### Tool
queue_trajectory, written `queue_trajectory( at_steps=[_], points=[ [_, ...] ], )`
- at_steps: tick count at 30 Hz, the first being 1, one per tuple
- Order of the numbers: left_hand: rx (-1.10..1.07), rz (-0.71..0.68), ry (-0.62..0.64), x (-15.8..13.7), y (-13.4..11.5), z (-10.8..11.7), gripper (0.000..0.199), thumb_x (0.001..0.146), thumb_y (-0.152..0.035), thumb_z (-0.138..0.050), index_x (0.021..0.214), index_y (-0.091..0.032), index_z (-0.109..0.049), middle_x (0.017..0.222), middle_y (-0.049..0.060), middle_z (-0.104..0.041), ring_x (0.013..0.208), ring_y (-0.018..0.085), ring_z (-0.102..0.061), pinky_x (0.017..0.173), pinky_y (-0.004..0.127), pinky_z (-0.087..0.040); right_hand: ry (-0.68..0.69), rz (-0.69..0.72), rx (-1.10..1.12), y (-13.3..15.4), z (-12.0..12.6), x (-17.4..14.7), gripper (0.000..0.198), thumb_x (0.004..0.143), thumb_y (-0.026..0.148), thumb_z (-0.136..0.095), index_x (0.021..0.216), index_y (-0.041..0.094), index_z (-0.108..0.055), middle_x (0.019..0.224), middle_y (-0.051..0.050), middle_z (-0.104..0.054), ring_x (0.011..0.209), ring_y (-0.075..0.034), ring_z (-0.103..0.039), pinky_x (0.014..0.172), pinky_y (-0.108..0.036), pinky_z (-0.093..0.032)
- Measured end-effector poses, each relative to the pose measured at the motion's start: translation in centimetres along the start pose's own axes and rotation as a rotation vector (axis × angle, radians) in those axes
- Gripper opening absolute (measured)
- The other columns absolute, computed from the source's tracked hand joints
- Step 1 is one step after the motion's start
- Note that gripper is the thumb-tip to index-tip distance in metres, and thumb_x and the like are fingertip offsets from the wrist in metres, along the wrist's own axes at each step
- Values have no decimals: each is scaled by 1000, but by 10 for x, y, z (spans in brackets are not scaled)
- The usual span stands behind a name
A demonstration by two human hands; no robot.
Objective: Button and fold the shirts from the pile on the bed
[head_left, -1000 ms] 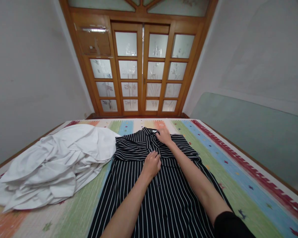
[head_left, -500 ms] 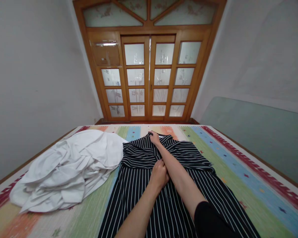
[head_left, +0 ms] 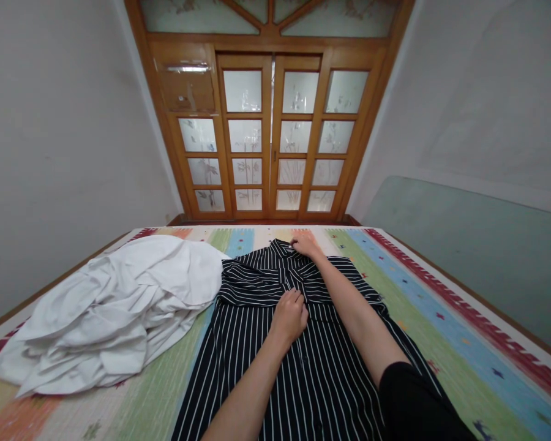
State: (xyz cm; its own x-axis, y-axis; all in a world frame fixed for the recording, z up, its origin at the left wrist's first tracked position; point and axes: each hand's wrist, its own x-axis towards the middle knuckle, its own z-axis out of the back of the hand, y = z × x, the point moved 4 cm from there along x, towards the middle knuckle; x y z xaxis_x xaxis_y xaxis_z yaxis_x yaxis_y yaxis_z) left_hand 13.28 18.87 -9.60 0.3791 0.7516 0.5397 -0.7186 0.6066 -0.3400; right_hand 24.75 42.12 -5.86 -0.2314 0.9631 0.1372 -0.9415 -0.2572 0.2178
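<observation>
A black shirt with white stripes lies front up, its collar away from me and its lower part running out of view toward me. Buttons run down its middle. My left hand is closed on the front placket at chest height, fingers curled into the cloth. Farther up, my right hand pinches the right side of the collar. Its fingertips are partly hidden by the hand itself. To the left, a crumpled white cloth lies in a heap touching the shirt's left shoulder.
Underneath is a colourful striped mat with a dark red patterned border, on a raised flat surface. Wooden doors with frosted panes stand beyond its far edge. White walls rise on both sides, with a pale green panel at the right.
My right hand has moved from the collar's left side to its right side. My left hand stays at the placket. The view has shifted slightly.
</observation>
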Motion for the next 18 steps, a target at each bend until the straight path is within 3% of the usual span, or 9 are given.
queue_trajectory(
  at_steps=[3, 7, 13, 18],
  points=[
    [-4, -5, -8, 0, 0, 0, 28, 83, -11, -51, 106, -15, -66, 116, 12, -68, 117, 25, -59, 104, 46, -48, 103, -2, -69, -28, 13, -6, 33, 77, 9, -54, 100, 20, -76, 103, -5, -73, 99, -20, -62, 88, -26, -44],
    [-10, -16, -26, 0, 0, 1, 27, 84, -11, -51, 106, -18, -65, 115, 10, -68, 116, 24, -60, 103, 47, -48, 146, 2, -154, -40, 19, -15, 37, 72, 3, -58, 101, 20, -75, 107, -8, -71, 102, -23, -62, 87, -27, -45],
    [-1, 0, -2, 0, 0, 3, 26, 84, -12, -50, 105, -15, -65, 115, 12, -68, 117, 25, -59, 104, 46, -48, 32, 8, -231, -21, 12, -23, 44, 82, -1, -43, 117, 11, -66, 127, -20, -57, 115, -27, -55, 98, -35, -40],
    [6, 6, 0, 0, -1, 4, 27, 84, -12, -50, 106, -15, -66, 115, 12, -68, 117, 25, -59, 104, 45, -48, -119, 137, -264, -10, -1, -31, 51, 85, -3, -33, 128, 11, -56, 130, -18, -55, 119, -25, -50, 105, -40, -34]
  ],
)
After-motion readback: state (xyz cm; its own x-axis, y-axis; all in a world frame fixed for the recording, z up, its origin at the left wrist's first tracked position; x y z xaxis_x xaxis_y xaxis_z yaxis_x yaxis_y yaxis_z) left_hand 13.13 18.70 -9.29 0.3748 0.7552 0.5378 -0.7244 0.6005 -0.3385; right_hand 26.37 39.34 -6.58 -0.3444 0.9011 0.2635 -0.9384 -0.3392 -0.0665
